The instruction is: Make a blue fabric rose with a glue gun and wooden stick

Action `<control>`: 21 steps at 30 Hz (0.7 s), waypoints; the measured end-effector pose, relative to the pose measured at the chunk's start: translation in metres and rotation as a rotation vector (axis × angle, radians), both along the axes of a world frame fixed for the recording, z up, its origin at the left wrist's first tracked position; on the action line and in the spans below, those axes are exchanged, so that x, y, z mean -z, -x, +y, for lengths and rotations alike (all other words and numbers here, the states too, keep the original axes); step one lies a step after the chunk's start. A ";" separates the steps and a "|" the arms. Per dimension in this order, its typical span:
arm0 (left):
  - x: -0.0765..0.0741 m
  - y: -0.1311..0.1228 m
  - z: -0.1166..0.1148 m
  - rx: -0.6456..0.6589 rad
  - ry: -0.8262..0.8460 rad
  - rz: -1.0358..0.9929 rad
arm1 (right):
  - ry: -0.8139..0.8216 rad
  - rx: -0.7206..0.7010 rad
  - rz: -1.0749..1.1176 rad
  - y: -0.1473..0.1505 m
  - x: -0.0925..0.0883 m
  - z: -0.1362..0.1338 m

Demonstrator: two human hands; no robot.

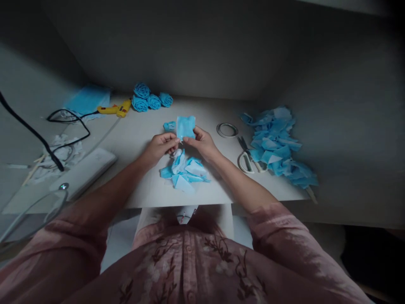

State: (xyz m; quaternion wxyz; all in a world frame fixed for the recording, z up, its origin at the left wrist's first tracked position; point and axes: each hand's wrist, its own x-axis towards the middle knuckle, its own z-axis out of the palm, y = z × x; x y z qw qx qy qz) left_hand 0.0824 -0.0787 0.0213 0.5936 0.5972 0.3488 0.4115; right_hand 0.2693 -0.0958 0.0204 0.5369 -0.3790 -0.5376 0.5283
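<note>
A small squarish piece of blue mask fabric (186, 126) is held up between my two hands over the table. The fingers of my left hand (162, 147) pinch its lower left corner, where some white wisps stick out. My right hand (203, 142) grips its lower right side, thumb in front. Just behind the piece, on the left, sits a small blue folded bundle (169, 126). Below my hands lies a loose pile of blue and white fabric scraps (186, 171).
Several blue fabric roses (147, 101) stand at the back beside a yellow glue gun (118, 109) and flat blue masks (88, 99). A white power strip (91, 171) and cables lie left. Right are a wire coil (228, 130), scissors (245, 162) and a scrap heap (276, 141).
</note>
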 end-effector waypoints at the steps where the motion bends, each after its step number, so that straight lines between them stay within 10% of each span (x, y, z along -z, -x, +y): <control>1: 0.000 0.000 0.000 0.005 0.024 -0.031 | -0.016 0.022 -0.006 0.000 0.000 0.000; 21: 0.004 -0.002 0.000 -0.071 0.049 -0.072 | -0.053 0.089 -0.010 0.000 -0.001 -0.002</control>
